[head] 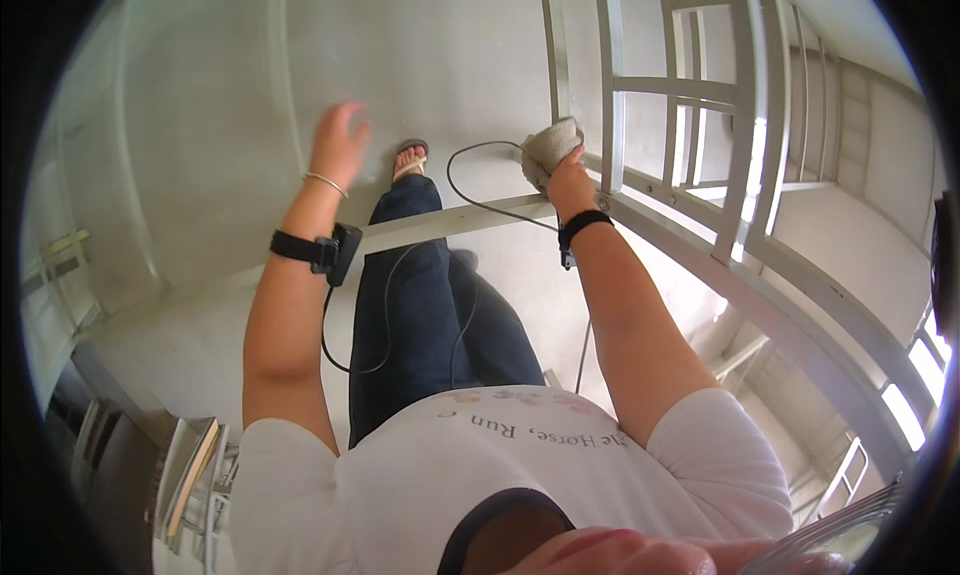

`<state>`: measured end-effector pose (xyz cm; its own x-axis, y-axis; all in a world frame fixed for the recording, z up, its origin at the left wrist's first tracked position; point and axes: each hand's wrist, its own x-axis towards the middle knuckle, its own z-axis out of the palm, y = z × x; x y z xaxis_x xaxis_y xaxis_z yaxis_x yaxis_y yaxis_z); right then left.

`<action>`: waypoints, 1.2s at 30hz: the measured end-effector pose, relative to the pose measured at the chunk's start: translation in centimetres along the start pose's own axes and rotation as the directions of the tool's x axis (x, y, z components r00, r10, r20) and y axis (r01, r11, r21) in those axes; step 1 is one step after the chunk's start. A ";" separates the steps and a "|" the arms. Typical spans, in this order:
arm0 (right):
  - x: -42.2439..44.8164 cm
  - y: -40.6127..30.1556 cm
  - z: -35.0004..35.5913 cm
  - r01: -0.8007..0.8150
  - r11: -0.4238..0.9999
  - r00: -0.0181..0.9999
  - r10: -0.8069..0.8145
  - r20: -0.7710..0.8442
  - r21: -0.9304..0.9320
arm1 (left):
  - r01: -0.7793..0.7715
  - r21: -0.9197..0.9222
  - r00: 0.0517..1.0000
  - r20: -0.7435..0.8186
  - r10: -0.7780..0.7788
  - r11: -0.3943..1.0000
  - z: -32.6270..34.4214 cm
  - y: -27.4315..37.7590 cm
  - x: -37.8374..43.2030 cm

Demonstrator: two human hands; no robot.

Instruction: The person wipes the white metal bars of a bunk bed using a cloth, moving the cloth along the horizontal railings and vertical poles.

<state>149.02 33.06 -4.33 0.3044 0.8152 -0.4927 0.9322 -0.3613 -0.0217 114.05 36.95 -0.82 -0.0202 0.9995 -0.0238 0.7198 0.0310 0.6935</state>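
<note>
My right hand (571,187) grips a crumpled grey cloth (551,151), held against the corner of a pale metal bed frame (660,207) where an upright post meets the rails. Its fingers are partly hidden by the cloth. My left hand (339,143) is raised in front of me on the left, fingers apart and slightly curled, holding nothing. A black strap with a small black device (343,254) sits on the left forearm, and another black strap (589,226) is around the right wrist. A thin black cable (386,305) hangs from the left device.
A pale metal crossbar (420,227) runs in front of my legs. Ladder-like metal bars (671,87) rise at the right. My sandalled foot (409,161) is on the pale floor beyond the crossbar. Metal-framed furniture or panels (191,477) stand at lower left.
</note>
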 end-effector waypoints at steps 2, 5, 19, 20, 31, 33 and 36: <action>-3.2 0.1 -2.9 0.103 0.995 0.988 -0.100 0.116 -0.018 | 0.072 -0.122 0.978 0.201 -0.046 0.990 -1.8 4.5 -4.2; -10.1 1.4 -7.9 0.263 0.958 0.951 -0.278 0.139 0.115 | 0.144 -0.228 0.867 0.498 -0.012 0.963 -4.0 10.5 -10.4; -38.3 6.2 -24.3 0.652 0.415 0.704 -0.643 -0.302 0.635 | -0.388 -0.497 0.718 0.366 0.592 0.777 -16.9 31.7 -25.4; -39.2 5.9 -25.1 0.617 0.433 0.743 -0.595 -0.305 0.657 | -0.405 -0.473 0.725 0.355 0.590 0.783 -17.9 32.5 -25.5; -39.8 7.7 -23.6 0.552 0.345 0.676 -0.718 -0.165 0.759 | -0.469 -0.350 0.844 0.092 0.528 0.811 -17.2 35.4 -25.6; -39.6 9.6 -23.2 0.411 0.124 0.661 -0.722 -0.202 0.903 | -0.532 -0.370 0.801 0.073 0.595 0.762 -16.5 36.7 -24.9; -38.9 11.8 -22.3 0.346 0.160 0.738 -0.655 -0.163 0.924 | -0.559 -0.376 0.758 0.128 0.639 0.739 -16.6 39.6 -25.3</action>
<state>152.50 7.18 33.94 -0.3543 0.9118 -0.2075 0.0734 -0.1941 -0.9782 131.59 12.90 39.21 0.5336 0.7774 0.3331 0.2820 -0.5349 0.7965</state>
